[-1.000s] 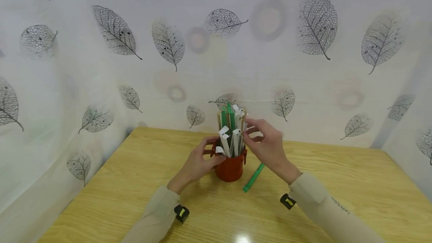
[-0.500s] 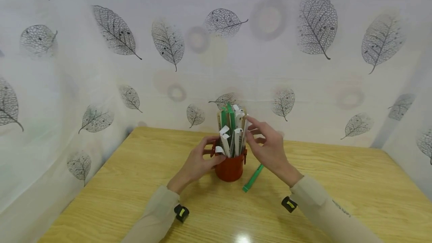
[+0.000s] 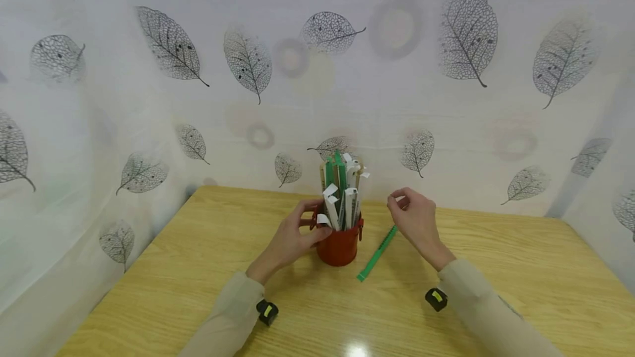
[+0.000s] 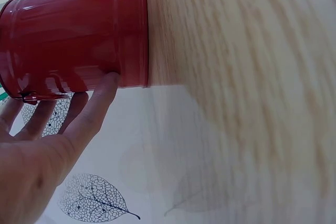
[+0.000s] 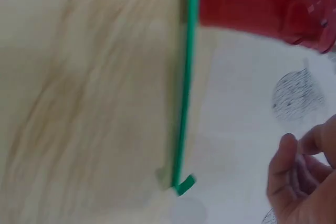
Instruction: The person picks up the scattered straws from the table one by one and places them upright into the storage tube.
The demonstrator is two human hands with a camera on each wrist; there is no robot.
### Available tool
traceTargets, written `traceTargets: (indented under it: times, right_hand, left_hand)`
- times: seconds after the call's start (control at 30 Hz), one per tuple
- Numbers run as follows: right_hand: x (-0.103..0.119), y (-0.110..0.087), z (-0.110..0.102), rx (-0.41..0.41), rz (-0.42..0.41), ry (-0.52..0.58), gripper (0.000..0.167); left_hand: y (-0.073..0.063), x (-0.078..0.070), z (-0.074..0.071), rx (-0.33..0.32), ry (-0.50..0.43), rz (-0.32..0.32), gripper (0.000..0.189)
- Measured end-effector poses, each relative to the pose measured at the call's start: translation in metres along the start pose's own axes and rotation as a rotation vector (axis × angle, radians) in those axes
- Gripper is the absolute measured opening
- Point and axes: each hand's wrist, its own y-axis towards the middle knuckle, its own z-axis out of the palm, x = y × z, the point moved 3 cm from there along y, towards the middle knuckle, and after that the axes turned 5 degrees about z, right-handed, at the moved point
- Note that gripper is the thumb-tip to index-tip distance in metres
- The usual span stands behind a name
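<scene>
A small red metal bucket [image 3: 337, 249] with side handles stands on the table, packed with long thin sticks [image 3: 339, 180] in white and green wrappers, several with loose paper ends. My left hand [image 3: 289, 242] grips the bucket's left side, thumb across the front; in the left wrist view its fingers [image 4: 94, 108] lie along the red wall. To the right of the bucket, a flat green stick-like packet [image 3: 378, 252] lies slantwise on the tabletop; its end looks folded in the right wrist view. My right hand [image 3: 415, 222] is in the air beyond the packet's far end, fingers loosely bent, holding nothing visible.
The light wood-grain table [image 3: 198, 269] runs back to a pale curtain [image 3: 471, 125] with leaf prints. Curtain also hangs at both sides. A small black wrist camera [image 3: 268, 313] sits on the left wrist, and another [image 3: 436, 299] on the right.
My right hand has left the white stick at the bucket's right edge and moved right, uncovering more of the green packet. The left hand stays on the bucket.
</scene>
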Motion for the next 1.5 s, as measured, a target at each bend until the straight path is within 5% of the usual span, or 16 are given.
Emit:
traceTargets:
  times: [0.23,0.6,0.87,1.13,1.5]
  right_hand:
    - [-0.038,0.001,0.008,0.281,0.177,-0.172,0.022]
    - [-0.055,0.014,0.019,0.505,0.216,-0.247,0.053]
    - [-0.053,0.020,0.015,0.502,0.276,-0.182,0.018]
    - [-0.044,0.019,0.001,0.490,0.376,-0.073,0.064]
    - [-0.004,0.024,-0.039,0.259,0.150,0.060,0.057]
  left_hand:
    - [-0.001,-0.001,0.000,0.001,0.012,0.014,0.058]
    - [-0.001,0.001,0.001,0.001,-0.004,-0.002,0.058]
    - [-0.001,-0.001,0.001,-0.001,-0.032,-0.008,0.058]
    - [0.000,-0.002,0.000,0.003,-0.036,-0.015,0.058]
    - [-0.001,0.000,0.001,-0.011,-0.040,-0.007,0.057]
